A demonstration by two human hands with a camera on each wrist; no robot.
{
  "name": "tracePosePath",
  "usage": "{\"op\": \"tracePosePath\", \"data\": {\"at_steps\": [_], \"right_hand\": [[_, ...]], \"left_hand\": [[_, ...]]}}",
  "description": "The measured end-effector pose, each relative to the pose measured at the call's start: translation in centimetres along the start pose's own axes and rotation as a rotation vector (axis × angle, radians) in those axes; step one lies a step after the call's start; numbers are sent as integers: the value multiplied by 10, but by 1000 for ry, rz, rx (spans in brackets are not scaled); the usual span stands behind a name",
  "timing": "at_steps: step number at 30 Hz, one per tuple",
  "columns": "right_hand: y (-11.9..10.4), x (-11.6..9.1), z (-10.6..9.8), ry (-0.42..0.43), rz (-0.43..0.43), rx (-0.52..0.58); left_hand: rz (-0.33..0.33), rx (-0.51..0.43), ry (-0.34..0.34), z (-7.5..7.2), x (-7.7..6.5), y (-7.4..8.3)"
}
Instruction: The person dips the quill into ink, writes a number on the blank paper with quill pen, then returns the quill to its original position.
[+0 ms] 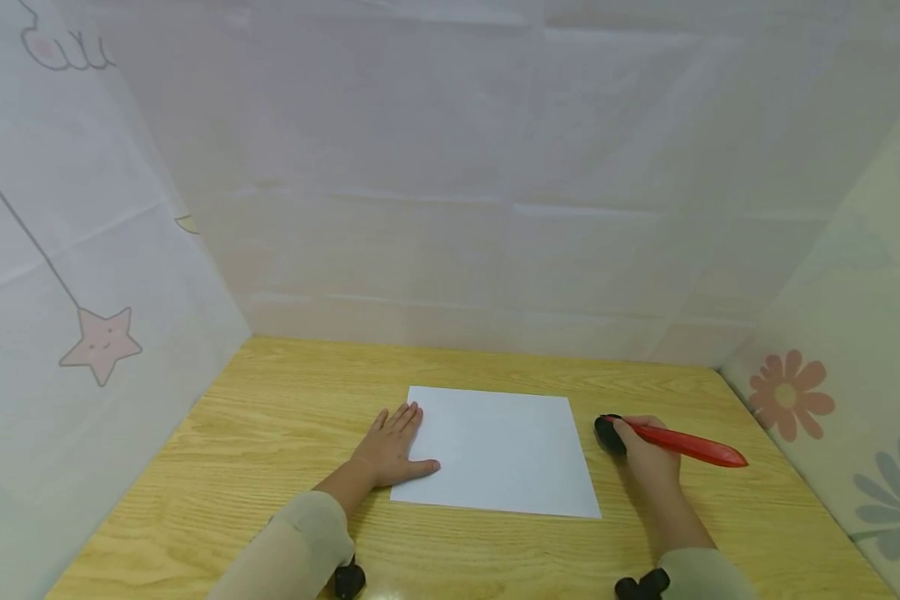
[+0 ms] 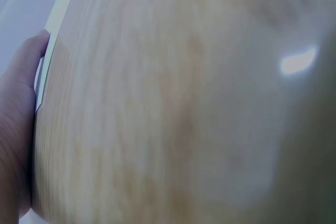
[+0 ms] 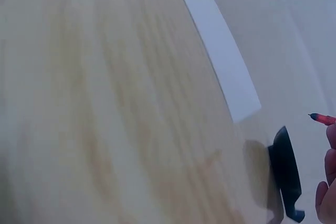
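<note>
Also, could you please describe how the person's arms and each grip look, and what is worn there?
The left sleeve and right sleeve are pale greyish beige and plain. A small rounded black piece shows beside the left one; a black two-lobed piece beside the right. The left grip and right grip are bare hands without gloves. I see no cables.

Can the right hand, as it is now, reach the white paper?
Probably yes: only bare table lies between the white paper and the black item at the right hand, though the red object it grips may hinder it.
</note>
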State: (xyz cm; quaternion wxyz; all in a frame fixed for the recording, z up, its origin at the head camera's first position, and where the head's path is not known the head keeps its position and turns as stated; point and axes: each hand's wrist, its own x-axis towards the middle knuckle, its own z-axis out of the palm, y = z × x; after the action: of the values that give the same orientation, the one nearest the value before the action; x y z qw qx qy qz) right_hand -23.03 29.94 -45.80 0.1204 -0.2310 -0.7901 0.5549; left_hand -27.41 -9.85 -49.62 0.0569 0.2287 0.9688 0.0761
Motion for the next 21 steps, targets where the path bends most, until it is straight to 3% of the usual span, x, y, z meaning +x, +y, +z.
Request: {"op": "tracePosePath", "data": {"at_steps": [6, 15, 21], "right_hand": [[-13, 0, 15, -21, -46, -35], [-24, 1, 38, -44, -21, 47], [-28, 3, 55, -58, -34, 30]], "left_hand": [[0, 1, 4, 2, 1, -1], [7, -17, 14, 4, 1, -3], [5, -11, 11, 4, 1, -3]]}}
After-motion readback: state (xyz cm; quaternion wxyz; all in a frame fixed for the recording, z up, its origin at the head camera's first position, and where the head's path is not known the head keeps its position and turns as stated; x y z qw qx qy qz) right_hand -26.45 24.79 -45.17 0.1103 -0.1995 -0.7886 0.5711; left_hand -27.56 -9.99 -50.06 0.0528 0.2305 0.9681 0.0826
